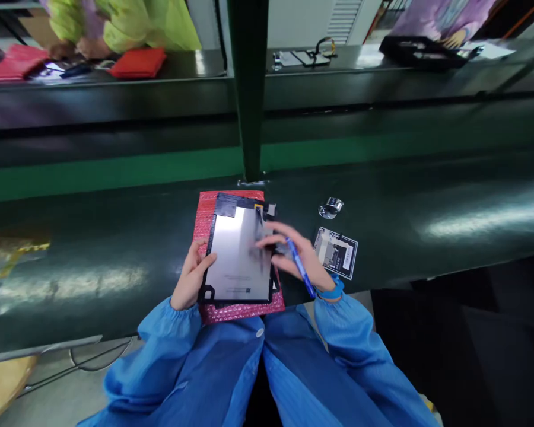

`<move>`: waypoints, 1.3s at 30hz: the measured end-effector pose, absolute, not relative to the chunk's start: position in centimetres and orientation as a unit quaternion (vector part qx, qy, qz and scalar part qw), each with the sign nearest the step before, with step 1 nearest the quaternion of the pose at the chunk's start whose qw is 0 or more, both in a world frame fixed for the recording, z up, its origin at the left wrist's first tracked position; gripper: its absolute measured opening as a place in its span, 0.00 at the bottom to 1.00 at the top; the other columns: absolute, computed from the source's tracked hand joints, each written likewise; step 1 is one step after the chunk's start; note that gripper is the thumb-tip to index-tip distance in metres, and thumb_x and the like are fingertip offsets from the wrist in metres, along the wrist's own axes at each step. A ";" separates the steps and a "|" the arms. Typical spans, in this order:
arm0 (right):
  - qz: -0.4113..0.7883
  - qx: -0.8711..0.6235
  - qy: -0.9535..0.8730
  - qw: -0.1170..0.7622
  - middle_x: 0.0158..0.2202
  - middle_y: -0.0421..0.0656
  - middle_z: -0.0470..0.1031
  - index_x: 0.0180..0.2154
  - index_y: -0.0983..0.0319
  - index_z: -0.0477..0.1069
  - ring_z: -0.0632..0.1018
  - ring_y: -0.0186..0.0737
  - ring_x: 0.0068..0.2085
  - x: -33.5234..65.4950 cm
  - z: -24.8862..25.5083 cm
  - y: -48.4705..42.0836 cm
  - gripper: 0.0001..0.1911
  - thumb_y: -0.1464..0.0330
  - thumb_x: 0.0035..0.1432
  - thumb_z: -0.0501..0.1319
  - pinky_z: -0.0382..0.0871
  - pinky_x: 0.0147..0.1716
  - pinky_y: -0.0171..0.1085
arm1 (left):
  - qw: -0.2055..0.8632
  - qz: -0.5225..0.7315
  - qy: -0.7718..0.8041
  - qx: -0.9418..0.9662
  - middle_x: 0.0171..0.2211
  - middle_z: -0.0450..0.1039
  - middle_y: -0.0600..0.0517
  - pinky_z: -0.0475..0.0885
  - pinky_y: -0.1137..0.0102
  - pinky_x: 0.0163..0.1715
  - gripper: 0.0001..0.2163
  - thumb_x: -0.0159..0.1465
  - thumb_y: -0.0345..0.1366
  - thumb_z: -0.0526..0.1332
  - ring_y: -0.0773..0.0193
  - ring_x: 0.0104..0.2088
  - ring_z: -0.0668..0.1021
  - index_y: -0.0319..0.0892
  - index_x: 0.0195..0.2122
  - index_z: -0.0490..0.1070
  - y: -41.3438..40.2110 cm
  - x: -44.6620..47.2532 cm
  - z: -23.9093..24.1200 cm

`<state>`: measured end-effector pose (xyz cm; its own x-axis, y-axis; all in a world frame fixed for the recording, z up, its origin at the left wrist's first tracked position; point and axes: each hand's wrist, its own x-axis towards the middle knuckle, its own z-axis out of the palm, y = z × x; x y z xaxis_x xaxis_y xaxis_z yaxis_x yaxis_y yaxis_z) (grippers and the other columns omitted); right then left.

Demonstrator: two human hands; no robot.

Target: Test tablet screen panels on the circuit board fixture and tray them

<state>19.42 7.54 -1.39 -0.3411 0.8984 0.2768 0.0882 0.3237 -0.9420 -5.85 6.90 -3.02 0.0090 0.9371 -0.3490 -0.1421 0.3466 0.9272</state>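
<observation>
A tablet-sized display panel [234,255] with a silvery back and black edges lies on a pink bubble-wrap bag [204,212] in front of me. My left hand [191,273] grips the panel's left edge, thumb on top. Over the panel's right side is my right hand [298,252], its fingertips smeared by motion. A blue pen [301,268] is tucked in that hand, pointing down toward the wrist. Whether the fingertips touch the panel or pinch anything else is unclear. A blue band [331,289] circles the right wrist.
Right of the panel lie a small printed card with parts on it [337,252] and a roll of clear tape [331,207]. A green post [251,89] rises at the bench's back edge. Across the gap, other people work at a bench with red bags [137,63] and a black tray [422,52].
</observation>
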 end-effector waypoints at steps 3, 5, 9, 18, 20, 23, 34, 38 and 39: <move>0.422 -0.352 -0.767 0.331 0.52 0.44 0.81 0.58 0.56 0.70 0.73 0.47 0.63 18.7 -0.7 6.6 0.25 0.62 0.61 0.67 0.64 0.66 0.52 | 0.588 0.463 0.560 0.355 0.25 0.71 0.59 0.69 0.72 0.24 0.26 0.52 0.44 0.69 0.65 0.21 0.74 0.46 0.48 0.60 7.8 -6.2 -4.3; 0.420 -0.365 -0.764 0.325 0.56 0.43 0.78 0.57 0.55 0.71 0.74 0.46 0.62 18.3 -1.0 6.6 0.21 0.63 0.63 0.64 0.68 0.63 0.50 | 0.583 0.451 0.572 0.360 0.26 0.73 0.58 0.71 0.69 0.27 0.25 0.52 0.45 0.66 0.63 0.23 0.75 0.46 0.48 0.59 8.2 -6.1 -5.2; 0.440 -0.416 -0.697 0.384 0.48 0.43 0.82 0.52 0.57 0.73 0.84 0.41 0.48 18.2 -2.1 6.8 0.14 0.64 0.67 0.60 0.78 0.50 0.41 | 0.556 0.431 0.592 0.394 0.35 0.77 0.49 0.74 0.63 0.38 0.25 0.52 0.46 0.66 0.56 0.34 0.79 0.42 0.48 0.64 8.2 -6.8 -5.4; 0.353 -0.620 -0.587 0.383 0.53 0.51 0.78 0.59 0.59 0.64 0.81 0.50 0.51 18.7 -6.0 7.0 0.27 0.62 0.60 0.62 0.75 0.53 0.52 | 0.269 0.246 0.701 0.612 0.39 0.78 0.44 0.74 0.63 0.38 0.24 0.62 0.49 0.56 0.57 0.34 0.79 0.37 0.52 0.73 8.7 -11.1 -5.8; 0.358 -0.615 -0.593 0.377 0.55 0.51 0.77 0.61 0.59 0.62 0.80 0.50 0.52 18.1 -6.5 6.9 0.29 0.63 0.59 0.62 0.74 0.55 0.53 | 0.274 0.251 0.700 0.610 0.35 0.79 0.47 0.74 0.65 0.38 0.21 0.61 0.48 0.57 0.58 0.33 0.79 0.39 0.48 0.73 9.0 -10.7 -6.2; 0.344 -0.617 -0.586 0.396 0.56 0.51 0.75 0.61 0.59 0.62 0.79 0.50 0.53 17.3 -6.7 6.8 0.29 0.65 0.58 0.61 0.74 0.54 0.52 | 0.246 0.258 0.715 0.601 0.35 0.79 0.47 0.72 0.64 0.39 0.14 0.60 0.44 0.58 0.56 0.35 0.79 0.42 0.42 0.74 9.2 -9.8 -5.9; 0.365 -0.592 -0.520 0.495 0.55 0.50 0.75 0.56 0.58 0.66 0.79 0.46 0.53 16.1 -7.5 6.6 0.26 0.67 0.56 0.63 0.75 0.53 0.47 | 0.274 0.279 0.700 0.598 0.29 0.74 0.51 0.67 0.65 0.33 0.11 0.67 0.44 0.51 0.56 0.28 0.77 0.44 0.43 0.65 8.7 -8.8 -4.6; 0.417 -0.587 -0.447 0.530 0.61 0.54 0.71 0.61 0.58 0.60 0.82 0.45 0.48 16.7 -6.1 6.1 0.30 0.62 0.59 0.64 0.79 0.44 0.43 | 0.388 0.364 0.638 0.557 0.28 0.69 0.56 0.68 0.69 0.30 0.12 0.68 0.47 0.51 0.63 0.25 0.72 0.45 0.44 0.62 7.8 -8.1 -4.3; 0.425 -0.594 -0.435 0.527 0.62 0.54 0.71 0.62 0.58 0.60 0.82 0.46 0.48 17.1 -5.7 5.9 0.31 0.61 0.59 0.64 0.80 0.42 0.43 | 0.413 0.385 0.621 0.544 0.29 0.69 0.55 0.69 0.69 0.32 0.12 0.68 0.47 0.52 0.63 0.26 0.72 0.45 0.44 0.62 7.6 -7.8 -4.5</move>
